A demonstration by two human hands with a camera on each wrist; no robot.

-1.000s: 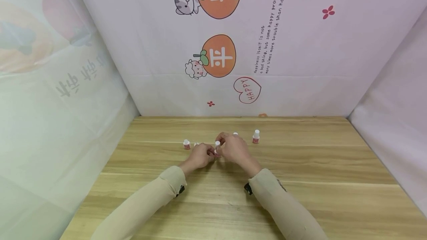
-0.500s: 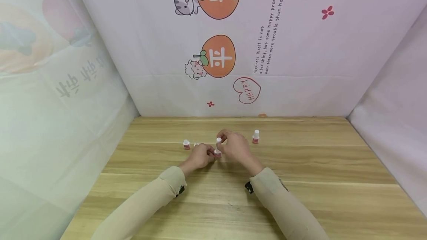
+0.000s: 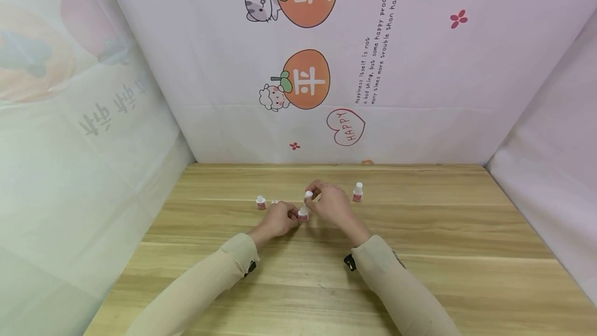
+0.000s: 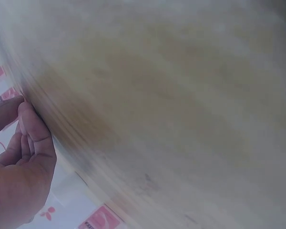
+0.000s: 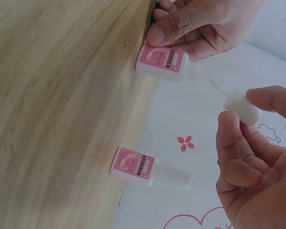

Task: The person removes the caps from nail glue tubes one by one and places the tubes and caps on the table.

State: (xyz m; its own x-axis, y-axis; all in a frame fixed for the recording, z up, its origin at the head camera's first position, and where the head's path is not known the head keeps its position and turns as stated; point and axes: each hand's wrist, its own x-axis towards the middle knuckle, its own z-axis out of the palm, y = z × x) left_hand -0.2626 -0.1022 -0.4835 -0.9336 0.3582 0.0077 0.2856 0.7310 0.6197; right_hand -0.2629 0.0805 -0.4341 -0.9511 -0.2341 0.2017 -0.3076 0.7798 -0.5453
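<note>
A small white glue bottle (image 5: 162,63) with a pink label stands upright on the wooden table, its narrow neck uncovered. Low on its body, my left hand (image 3: 279,219) pinches it. Between thumb and fingertips my right hand (image 3: 330,204) holds the white brush cap (image 5: 243,109). The thin brush (image 5: 220,87) points from the cap toward the neck and appears just clear of it. In the left wrist view, the left hand (image 4: 26,162) has bent fingers, and the bottle is barely visible.
One capped bottle (image 3: 357,192) stands to the right. Leftward stands another bottle (image 3: 260,202), with a further white top (image 3: 274,202) partly behind my left hand. In the right wrist view, a capped bottle (image 5: 133,167) is nearby. A printed cloth (image 3: 420,92) hangs behind the table.
My right hand has lifted the brush cap up off the bottle and shifted slightly right, baring the neck. My left hand has stayed at the bottle's base.
</note>
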